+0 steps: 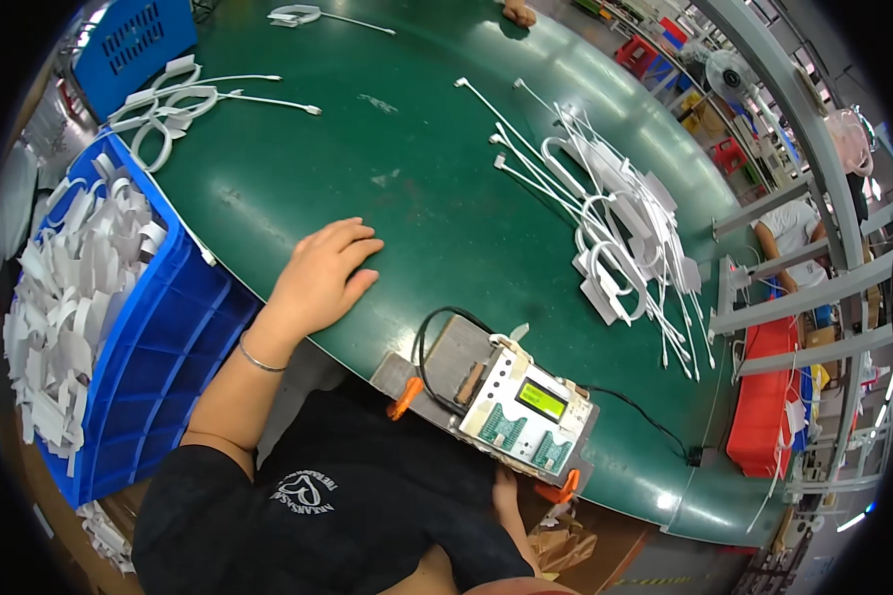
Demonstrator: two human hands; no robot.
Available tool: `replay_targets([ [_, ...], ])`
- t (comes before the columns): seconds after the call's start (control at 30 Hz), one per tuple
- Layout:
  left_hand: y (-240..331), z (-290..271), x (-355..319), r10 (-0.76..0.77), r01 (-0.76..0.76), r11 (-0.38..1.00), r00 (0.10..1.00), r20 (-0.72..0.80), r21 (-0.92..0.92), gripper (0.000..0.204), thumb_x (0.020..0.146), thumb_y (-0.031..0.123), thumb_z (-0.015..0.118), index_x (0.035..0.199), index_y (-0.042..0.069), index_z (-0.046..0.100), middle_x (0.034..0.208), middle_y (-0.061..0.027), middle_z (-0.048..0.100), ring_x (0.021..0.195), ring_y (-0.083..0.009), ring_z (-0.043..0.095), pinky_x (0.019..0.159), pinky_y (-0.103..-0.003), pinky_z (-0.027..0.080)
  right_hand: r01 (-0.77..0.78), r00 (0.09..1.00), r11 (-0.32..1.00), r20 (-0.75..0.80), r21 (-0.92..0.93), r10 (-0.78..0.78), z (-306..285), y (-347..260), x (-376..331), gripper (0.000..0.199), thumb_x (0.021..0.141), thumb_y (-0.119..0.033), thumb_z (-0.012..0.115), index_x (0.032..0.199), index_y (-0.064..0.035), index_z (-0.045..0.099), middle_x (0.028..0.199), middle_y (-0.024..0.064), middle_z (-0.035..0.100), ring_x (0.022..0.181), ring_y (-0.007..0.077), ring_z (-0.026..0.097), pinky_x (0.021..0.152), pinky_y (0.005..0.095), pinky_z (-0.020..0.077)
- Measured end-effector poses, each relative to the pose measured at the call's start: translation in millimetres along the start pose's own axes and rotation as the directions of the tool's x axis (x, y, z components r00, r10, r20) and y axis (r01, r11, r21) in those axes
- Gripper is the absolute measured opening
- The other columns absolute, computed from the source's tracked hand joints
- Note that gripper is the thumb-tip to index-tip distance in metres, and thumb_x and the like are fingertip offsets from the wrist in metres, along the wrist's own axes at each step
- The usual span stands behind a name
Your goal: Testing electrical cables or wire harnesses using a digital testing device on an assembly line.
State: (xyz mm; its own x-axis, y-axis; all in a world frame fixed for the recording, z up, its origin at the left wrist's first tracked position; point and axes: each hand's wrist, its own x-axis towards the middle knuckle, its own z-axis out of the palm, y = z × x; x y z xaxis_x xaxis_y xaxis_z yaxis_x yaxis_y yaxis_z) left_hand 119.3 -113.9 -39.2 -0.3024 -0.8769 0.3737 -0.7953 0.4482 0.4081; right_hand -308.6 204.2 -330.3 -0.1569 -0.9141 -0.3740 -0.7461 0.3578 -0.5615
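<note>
My left hand point(325, 273) lies palm down on the green tabletop point(387, 129), fingers stretched out and holding nothing. My right hand point(506, 488) is at the table's front edge, below a cable tester point(526, 409); its fingers are hidden under there. The tester is a white box with a small lit yellow-green screen and two green circuit boards, fixed on a grey board with orange clamps point(404, 398). A black cable loops beside it. Right of centre lies a pile of white coiled cables point(620, 223) with paper-like tags, their plugs spread toward both ends.
On the left, a blue crate point(169, 347) overflows with white tagged cables point(79, 288). More cables point(174, 104) lie at the far left, and one point(298, 16) at the back. Another person's hand point(519, 13) rests at the far edge. A red bin point(764, 397) and grey metal frame point(804, 307) stand right.
</note>
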Motion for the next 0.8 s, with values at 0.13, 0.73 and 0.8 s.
replay_targets([
  [0.13, 5, 3, 4, 0.03, -0.03, 0.999, 1.0, -0.003, -0.03, 0.032, 0.078, 0.017, 0.064, 0.109, 0.008, 0.06, 0.119, -0.0089, 0.056, 0.12, -0.0278, 0.047, 0.093, -0.042, 0.04, -0.336, 0.918, 0.674, 0.068, 0.657, 0.392, -41, -76, -17, 0.037, 0.091, -0.021, 0.056, 0.12, 0.0014, 0.056, 0.114, 0.009, 0.06, 0.105, 0.0159, 0.052, 0.093, 0.0258, 0.037],
  [0.73, 4, 7, 9, 0.035, -0.035, 0.999, 0.999, -0.008, -0.03, 0.031, 0.079, 0.016, 0.064, 0.109, 0.007, 0.061, 0.119, -0.0082, 0.056, 0.12, -0.0274, 0.047, 0.095, -0.041, 0.04, -0.404, 0.891, 0.211, 0.331, 0.89, 0.311, -36, -64, -20, 0.011, 0.091, -0.017, 0.056, 0.089, -0.007, 0.061, 0.082, -0.0008, 0.061, 0.08, 0.0123, 0.056, 0.076, 0.0238, 0.0423],
  [0.8, 2, 9, 9, 0.045, -0.045, 0.998, 0.999, -0.01, -0.032, 0.031, 0.08, 0.018, 0.064, 0.108, 0.007, 0.061, 0.119, -0.0081, 0.056, 0.12, -0.027, 0.047, 0.095, -0.042, 0.04, -0.389, 0.896, 0.223, 0.31, 0.894, 0.319, -33, -55, -21, 0.011, 0.09, -0.017, 0.056, 0.087, -0.0072, 0.061, 0.081, -0.001, 0.061, 0.079, 0.012, 0.056, 0.076, 0.0233, 0.0422],
])
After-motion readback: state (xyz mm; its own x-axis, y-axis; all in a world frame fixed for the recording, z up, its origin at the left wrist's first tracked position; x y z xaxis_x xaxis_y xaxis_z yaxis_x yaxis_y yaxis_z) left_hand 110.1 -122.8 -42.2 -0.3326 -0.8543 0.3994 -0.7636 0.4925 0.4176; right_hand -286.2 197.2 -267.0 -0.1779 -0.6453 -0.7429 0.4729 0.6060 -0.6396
